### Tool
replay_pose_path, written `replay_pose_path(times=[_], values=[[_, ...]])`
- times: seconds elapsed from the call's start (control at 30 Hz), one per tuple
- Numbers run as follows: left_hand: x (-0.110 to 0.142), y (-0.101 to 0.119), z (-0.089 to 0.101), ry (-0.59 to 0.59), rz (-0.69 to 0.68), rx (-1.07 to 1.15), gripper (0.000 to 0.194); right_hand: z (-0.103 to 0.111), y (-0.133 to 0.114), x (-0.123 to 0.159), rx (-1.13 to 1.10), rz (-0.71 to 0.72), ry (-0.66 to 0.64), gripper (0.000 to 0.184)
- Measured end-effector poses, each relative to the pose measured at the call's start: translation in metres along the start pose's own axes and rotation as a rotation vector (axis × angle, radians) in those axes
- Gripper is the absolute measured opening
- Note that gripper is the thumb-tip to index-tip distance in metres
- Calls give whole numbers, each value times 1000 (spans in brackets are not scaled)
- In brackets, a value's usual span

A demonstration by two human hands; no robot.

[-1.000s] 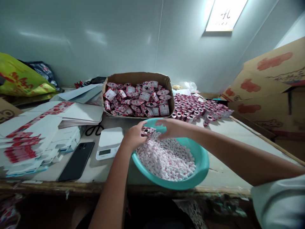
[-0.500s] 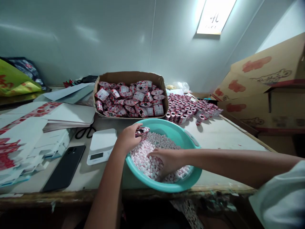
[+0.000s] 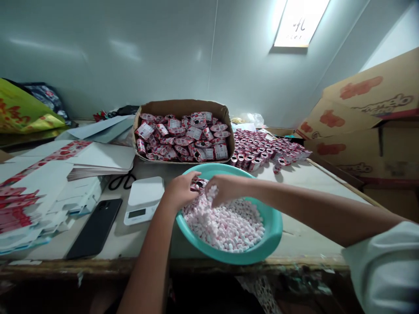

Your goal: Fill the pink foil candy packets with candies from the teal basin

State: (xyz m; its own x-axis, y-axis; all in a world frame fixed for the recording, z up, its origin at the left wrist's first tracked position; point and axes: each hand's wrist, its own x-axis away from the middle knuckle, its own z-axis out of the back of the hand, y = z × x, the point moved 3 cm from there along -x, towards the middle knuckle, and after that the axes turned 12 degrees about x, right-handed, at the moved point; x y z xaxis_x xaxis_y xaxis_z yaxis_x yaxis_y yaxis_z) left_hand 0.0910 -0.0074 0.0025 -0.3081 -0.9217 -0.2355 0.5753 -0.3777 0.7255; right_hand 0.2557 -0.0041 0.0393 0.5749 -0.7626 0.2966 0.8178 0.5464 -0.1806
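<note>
A teal plastic basin [image 3: 273,233] holds a heap of small white and pinkish candies [image 3: 235,226]. Over its left rim my left hand [image 3: 181,187] grips a small red printed carton [image 3: 197,185], whose open top faces up. My right hand [image 3: 222,188] is closed around a clump of candies right beside the carton's opening, and several loose ones spill below it. The right hand partly hides the carton.
Behind the basin stands a cardboard box [image 3: 232,148] full of similar cartons. More open cartons [image 3: 262,148] stand in rows at the right. Left are a white scale [image 3: 144,198], a phone [image 3: 94,229], scissors [image 3: 122,181] and flat printed cardboard [image 3: 36,174]. Large boxes [image 3: 356,139] are stacked far right.
My right hand has risen out of the heap with candies and moved up to the carton. My left hand still holds the carton at the basin's rim. The view has shifted slightly.
</note>
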Motion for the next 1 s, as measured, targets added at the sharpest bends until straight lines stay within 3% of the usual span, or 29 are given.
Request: replay_pose_path(times=[0.1, 0.17, 0.37, 0.57, 0.67, 0.8, 0.9, 1.0], values=[[0, 1, 1, -2, 4, -42, 57, 35, -6, -13, 131, 16, 143, 34], [0, 3, 2, 1, -10, -70, 47, 44, -12, -23, 237, 31, 169, 30], [2, 6, 4, 19, -6, -65, 40, 42, -18, -37, 270, 71, 141, 38], [2, 1, 3, 11, 11, -21, 62, 44, 8, -12, 155, 43, 199, 56], [2, 0, 3, 21, -13, 9, 59, 16, 25, 1, 142, -12, 98, 90], [3, 1, 2, 33, -15, 47, 52, -51, 29, 9, 32, -21, -208, 138], [3, 1, 2, 46, -9, 53, 50, -78, 18, 16, -37, 64, -240, 142], [2, 2, 2, 52, -1, 45, 49, -81, 7, 24, -79, 174, -209, 126]])
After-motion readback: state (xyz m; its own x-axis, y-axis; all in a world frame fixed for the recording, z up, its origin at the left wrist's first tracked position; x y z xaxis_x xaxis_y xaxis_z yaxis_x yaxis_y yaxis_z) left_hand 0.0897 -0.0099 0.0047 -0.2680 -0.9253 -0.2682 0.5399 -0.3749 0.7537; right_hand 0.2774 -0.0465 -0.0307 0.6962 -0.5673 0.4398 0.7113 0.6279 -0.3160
